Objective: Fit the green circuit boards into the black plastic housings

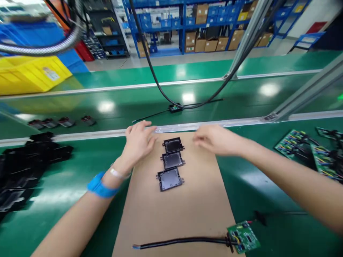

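Three black plastic housing trays stand in a column on the brown cardboard sheet [200, 210]: a far tray [173, 145], a middle tray [173, 160] and a near tray [170, 179]. To the left of the far tray is my left hand [139, 141], its fingers spread and holding nothing. My right hand [214, 139] hovers to the right of the trays, fingers loosely curled with a gap at the thumb; nothing shows in it. Neither hand touches a tray. Across the sheet's near end lies a green circuit board [245, 236] with a thick black cable [182, 242].
Black housings [21, 167] are piled at left; several wired circuit boards [292, 142] lie at right. Beyond the metal rail [235, 122] are small metal-and-black parts [66, 121] and a cabled module [175, 107]. A black cable [152, 71] hangs ahead. A yellow bin [32, 73] stands far left.
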Demonstrator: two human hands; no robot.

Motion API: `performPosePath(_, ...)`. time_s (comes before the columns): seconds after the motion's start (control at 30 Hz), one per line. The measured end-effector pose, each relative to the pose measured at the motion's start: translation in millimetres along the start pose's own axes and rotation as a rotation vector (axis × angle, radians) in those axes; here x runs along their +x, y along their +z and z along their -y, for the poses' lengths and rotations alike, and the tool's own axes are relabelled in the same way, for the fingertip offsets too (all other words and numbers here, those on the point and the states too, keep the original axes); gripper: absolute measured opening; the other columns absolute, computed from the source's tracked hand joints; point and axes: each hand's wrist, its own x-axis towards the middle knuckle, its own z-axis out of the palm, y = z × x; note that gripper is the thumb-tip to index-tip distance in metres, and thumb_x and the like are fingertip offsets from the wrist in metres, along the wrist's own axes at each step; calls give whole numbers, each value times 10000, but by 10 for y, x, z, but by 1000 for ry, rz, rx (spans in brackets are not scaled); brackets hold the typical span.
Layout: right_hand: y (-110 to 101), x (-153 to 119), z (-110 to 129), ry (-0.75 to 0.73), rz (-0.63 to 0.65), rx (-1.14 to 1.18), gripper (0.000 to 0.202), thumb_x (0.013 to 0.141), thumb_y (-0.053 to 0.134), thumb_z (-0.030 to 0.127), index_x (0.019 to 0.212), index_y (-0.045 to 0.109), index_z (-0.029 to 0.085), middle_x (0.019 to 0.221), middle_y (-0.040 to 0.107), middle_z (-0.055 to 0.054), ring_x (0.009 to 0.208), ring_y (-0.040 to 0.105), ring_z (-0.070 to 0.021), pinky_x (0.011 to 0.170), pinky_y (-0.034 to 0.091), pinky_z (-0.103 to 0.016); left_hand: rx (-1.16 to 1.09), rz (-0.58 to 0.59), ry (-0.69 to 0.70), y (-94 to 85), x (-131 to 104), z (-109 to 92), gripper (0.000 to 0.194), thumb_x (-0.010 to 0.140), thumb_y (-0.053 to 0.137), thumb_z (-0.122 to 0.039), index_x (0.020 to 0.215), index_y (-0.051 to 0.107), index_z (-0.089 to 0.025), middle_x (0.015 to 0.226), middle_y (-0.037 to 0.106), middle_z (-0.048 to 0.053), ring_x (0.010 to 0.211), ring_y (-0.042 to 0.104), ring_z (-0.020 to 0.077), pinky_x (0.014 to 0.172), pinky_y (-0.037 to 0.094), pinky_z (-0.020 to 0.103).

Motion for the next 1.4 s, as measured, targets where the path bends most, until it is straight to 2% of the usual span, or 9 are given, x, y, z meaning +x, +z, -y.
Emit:
performPosePath(0.13, 138, -1126, 537, 54, 359, 240, 216, 712, 776, 218, 851, 611, 211, 917, 603, -5, 843, 586, -180, 686, 497, -275, -258, 52, 233, -274, -779, -441, 255, 905, 538, -267, 1145, 623, -247, 1192, 617, 69, 1119, 551, 255, 952, 380, 429)
performPosePath(0.23, 265, -1582, 775, 196, 380, 256, 291, 670, 701, 30, 834, 545, 212, 932, 579, -16, 897, 555, -218, 732, 481, -325, -511, 291, 286, -427, -1150, -888, 328, 914, 547, -264, 1242, 553, -265, 1197, 626, 36, 1092, 582, 201, 927, 455, 349)
performPosePath(0.37, 331, -1532, 917, 158, 195, 359, 272, 754, 572, -33, 803, 458, 209, 835, 554, 17, 829, 530, -167, 741, 433, -286, -677, 517, 286, -395, -1302, -1402, 590, 797, 702, -462, 1287, 499, -202, 1212, 633, 76, 1061, 615, 253, 874, 506, 358)
performPosePath(0.47, 271, -1352, 960, 143, 64, 430, 218, 798, 631, 54, 838, 485, 211, 838, 557, 17, 825, 531, -161, 711, 419, -267, -683, 545, 220, -309, -1324, -1538, 156, 905, 552, -288, 1036, 591, -213, 946, 697, 17, 788, 661, 187, 667, 493, 275)
performPosePath(0.73, 444, -1069, 1101, 101, -117, 284, 222, 835, 462, 31, 970, 532, 192, 870, 609, -25, 777, 576, -169, 678, 443, -275, -494, 447, -8, -227, -1374, -1350, 155, 869, 448, -195, 764, 563, -193, 626, 617, -4, 492, 521, 149, 476, 298, 262)
performPosePath(0.93, 676, -763, 1493, 6, -127, -243, 196, 720, 530, 17, 843, 555, 168, 757, 584, -63, 682, 556, -225, 523, 390, -308, -602, 475, -91, -256, -1272, -1194, 151, 833, 447, -114, 796, 575, -186, 817, 674, 30, 727, 607, 174, 626, 412, 248)
performPosePath(1.03, 709, -791, 1452, -3, -15, -98, 198, 758, 568, 70, 906, 551, 199, 840, 588, -42, 729, 566, -226, 541, 400, -315, -603, 593, -137, -389, -1397, -961, 149, 909, 475, -270, 996, 577, -203, 890, 660, 18, 720, 603, 172, 657, 448, 264)
performPosePath(1.2, 836, -969, 1206, 65, 198, 194, 124, 859, 577, 158, 954, 560, 236, 923, 582, -7, 803, 583, -200, 639, 431, -312, -351, 600, -140, -418, -1726, -618, 830, 731, 698, -287, 1429, 255, -211, 1284, 467, 131, 862, 612, 254, 777, 508, 405)
performPosePath(1.4, 828, -1097, 874, 19, 184, 291, 200, 923, 519, 198, 1110, 556, 259, 973, 567, -21, 849, 567, -189, 687, 421, -302, -228, 412, 53, -123, -1550, -532, 546, 766, 428, -3, 1251, 495, -246, 1106, 509, 70, 917, 585, 222, 743, 516, 336)
